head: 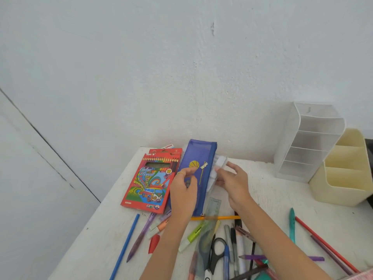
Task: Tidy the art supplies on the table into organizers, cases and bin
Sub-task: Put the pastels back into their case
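Blue mesh pencil case (pixel 199 158) lies lengthwise at the middle of the table (pixel 272 190), just beside a red coloured-pencil box (pixel 151 178). The left hand (pixel 182 193) rests on the case with fingers curled, pinching its fabric. The right hand (pixel 234 182) pinches a white item (pixel 220 161) at the case's right edge. Judged progress: early. The white organizer (pixel 308 142) and the cream organizer (pixel 343 174) at the right show no contents in their visible compartments, while pens, markers, pencils, scissors (pixel 217 253) and a clear ruler (pixel 214 207) lie scattered along the near edge. What the white item is cannot be made out. Whether the case is unzipped is hard to tell, no bin is in view, and the frame cuts off the nearest supplies.
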Motion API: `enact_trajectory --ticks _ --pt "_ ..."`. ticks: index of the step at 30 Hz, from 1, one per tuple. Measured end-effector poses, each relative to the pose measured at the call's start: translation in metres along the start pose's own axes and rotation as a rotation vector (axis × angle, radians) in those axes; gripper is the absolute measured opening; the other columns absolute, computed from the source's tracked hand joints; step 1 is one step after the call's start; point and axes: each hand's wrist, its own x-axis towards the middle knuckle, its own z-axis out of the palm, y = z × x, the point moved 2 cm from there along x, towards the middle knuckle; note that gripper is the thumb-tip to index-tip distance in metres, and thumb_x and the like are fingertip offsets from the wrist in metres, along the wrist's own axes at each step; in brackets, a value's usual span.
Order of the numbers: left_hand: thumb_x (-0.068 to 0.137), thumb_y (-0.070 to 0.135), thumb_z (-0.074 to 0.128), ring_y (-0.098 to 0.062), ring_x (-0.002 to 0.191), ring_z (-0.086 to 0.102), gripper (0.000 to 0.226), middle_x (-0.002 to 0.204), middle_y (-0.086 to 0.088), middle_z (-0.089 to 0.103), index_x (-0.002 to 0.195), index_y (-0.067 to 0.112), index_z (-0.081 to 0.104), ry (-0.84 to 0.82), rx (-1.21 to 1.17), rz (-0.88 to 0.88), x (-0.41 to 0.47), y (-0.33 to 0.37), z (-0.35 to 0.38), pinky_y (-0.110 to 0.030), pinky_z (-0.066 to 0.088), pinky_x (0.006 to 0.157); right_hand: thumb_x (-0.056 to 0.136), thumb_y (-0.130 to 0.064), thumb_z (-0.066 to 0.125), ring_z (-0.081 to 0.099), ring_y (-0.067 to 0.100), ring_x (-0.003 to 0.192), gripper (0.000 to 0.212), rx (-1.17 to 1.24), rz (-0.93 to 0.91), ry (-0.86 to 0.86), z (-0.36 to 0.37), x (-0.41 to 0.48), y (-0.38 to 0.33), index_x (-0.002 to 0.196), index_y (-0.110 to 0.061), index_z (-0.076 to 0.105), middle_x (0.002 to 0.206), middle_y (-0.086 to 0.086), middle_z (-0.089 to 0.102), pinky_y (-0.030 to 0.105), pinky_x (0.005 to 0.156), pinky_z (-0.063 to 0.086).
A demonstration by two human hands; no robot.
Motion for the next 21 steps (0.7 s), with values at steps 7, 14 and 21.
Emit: enact_trajectory --ticks 7,14,21 --pt "0.09 0.003 0.052 0.007 0.094 0.055 0.024 0.103 0.01 0.064 0.104 0.017 0.064 -0.012 0.007 0.07 0.001 0.024 0.006 -0.002 0.039 0.074 0.084 -0.013 0.069 0.062 0.007 0.069 0.033 -0.129 -0.43 0.108 -0.016 -0.019 -0.046 0.113 -0.021 0.055 0.079 0.002 0.065 0.021 0.067 0.053" --pt "0.094 0.018 0.053 0.002 0.098 0.058 0.019 0.106 0.007 0.066 0.109 0.016 0.065 -0.104 -0.16 0.016 -0.009 0.061 0.019 -0.012 0.045 0.084 0.086 -0.013 0.067 0.06 0.004 0.078 0.019 -0.427 -0.897 0.171 -0.028 -0.051 -0.072 0.103 -0.019 0.062 0.088 -0.012 0.065 0.012 0.072 0.048" --pt "0.098 0.022 0.045 -0.027 0.109 0.06 0.03 0.113 -0.015 0.065 0.115 0.006 0.063 -0.263 -0.339 -0.265 -0.02 0.081 0.033 -0.039 0.047 0.098 0.08 0.0 0.07 0.059 0.017 0.08 0.018 -0.869 -1.245 0.349 -0.05 -0.066 -0.053 0.094 -0.011 0.069 0.089 0.001 0.066 0.023 0.067 0.046"
